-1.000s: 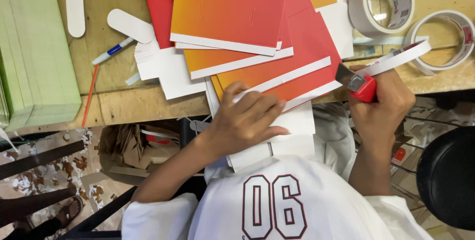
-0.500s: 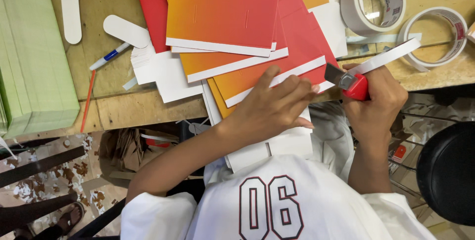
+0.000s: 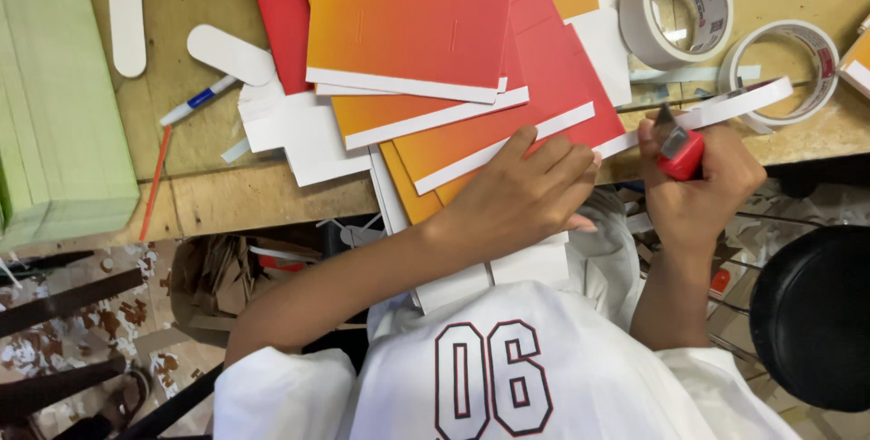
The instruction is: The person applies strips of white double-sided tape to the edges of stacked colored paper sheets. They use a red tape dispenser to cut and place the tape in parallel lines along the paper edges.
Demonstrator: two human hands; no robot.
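Where the stack of orange-and-red card sheets (image 3: pixel 453 68) overhangs the near edge of the wooden counter (image 3: pixel 236 195), the left hand (image 3: pixel 526 191) lies flat on the lowest sheets, fingers spread and pressing down, closed on nothing. The right hand (image 3: pixel 702 182) is wrapped fully round a red utility knife (image 3: pixel 678 150), its short blade pointing up toward a narrow white strip (image 3: pixel 725 106) that runs off the red sheet's white border toward the right. Card: thin, stiff enough to hold a flat edge, light, probably glossy on the coloured face and so apt to slide sheet on sheet; best held by flat pressure near the cut line, fingertips kept off the blade's path. Strip: flimsy, likely to curl or tear if pulled. Knife: small, rigid, taken by its body, blade sharp. Also on the counter: two rolls of white tape (image 3: pixel 675 5), (image 3: pixel 784 68), a blue-and-white pen (image 3: pixel 195 102), a thin orange stick (image 3: pixel 154 182), two white rounded cut-outs (image 3: pixel 127 23), (image 3: pixel 231 52), loose white card pieces (image 3: pixel 299 132), and a pale green stack (image 3: pixel 59 96) at the left edge.
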